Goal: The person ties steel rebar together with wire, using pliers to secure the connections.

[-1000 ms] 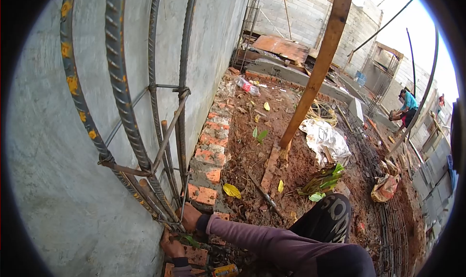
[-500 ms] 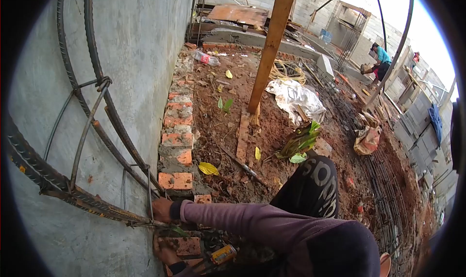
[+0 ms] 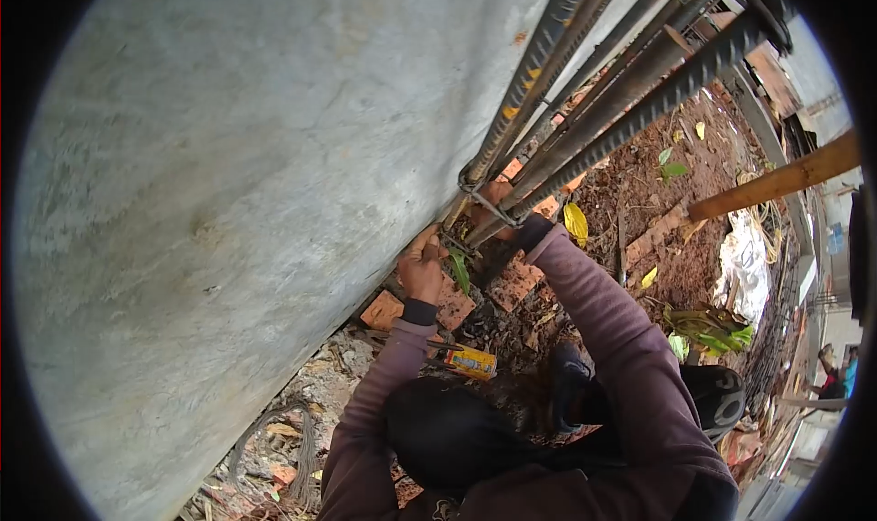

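Several ribbed steel bars [image 3: 662, 101], tied by a stirrup [image 3: 491, 207], run down along the grey wall to a row of bricks [image 3: 516, 284]. At their foot, my left hand [image 3: 422, 267] is close to the wall with its fingers closed; whatever is in them is too small to make out. My right hand [image 3: 494, 195] reaches in among the bars from the other side. Bars and stirrup cover part of it, hiding its fingers. A green leaf [image 3: 459, 270] lies between the hands, and a yellow can [image 3: 473, 363] rests below the bricks.
The concrete wall [image 3: 228, 201] fills the left side. A coil of thin wire [image 3: 301, 466] lies at its base. To the right are a slanting wooden post [image 3: 776, 183], a white sack [image 3: 742, 265] and leaves on soil. Another person [image 3: 833, 375] is at the far right.
The view has swung left and down toward the wall, so the bars now appear at upper right. Both hands are still at the foot of the bars, with the left more visible.
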Motion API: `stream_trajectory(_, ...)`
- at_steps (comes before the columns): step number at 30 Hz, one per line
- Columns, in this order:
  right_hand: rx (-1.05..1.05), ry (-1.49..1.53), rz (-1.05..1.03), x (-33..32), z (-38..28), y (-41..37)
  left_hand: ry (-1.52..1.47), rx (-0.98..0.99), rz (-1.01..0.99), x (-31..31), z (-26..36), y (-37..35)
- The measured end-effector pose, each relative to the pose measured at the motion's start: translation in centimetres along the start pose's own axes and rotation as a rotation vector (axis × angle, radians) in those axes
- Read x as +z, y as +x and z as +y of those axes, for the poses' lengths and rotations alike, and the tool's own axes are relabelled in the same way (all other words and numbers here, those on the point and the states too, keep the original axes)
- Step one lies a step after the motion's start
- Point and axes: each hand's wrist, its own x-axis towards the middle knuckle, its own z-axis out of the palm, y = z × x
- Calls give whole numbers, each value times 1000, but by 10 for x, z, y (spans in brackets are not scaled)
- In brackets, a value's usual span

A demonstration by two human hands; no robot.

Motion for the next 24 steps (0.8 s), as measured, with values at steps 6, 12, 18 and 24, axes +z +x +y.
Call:
stream_trajectory(6,-124,-239,-40,-21,-49,-11,-510,-178,-19,-11,-3,-14)
stream_trajectory(12,-246,-1,29,-5,4,-2,-432,-138,-45,-1,-7,-10)
stream_trajectory(18,-107,-507,12,-9,-43,-15,-543,-135,-34,6,-5,-4)
stream_trajectory(24,-116,577,225,55,65,17,-601,-158,-94,-2,11,-8)
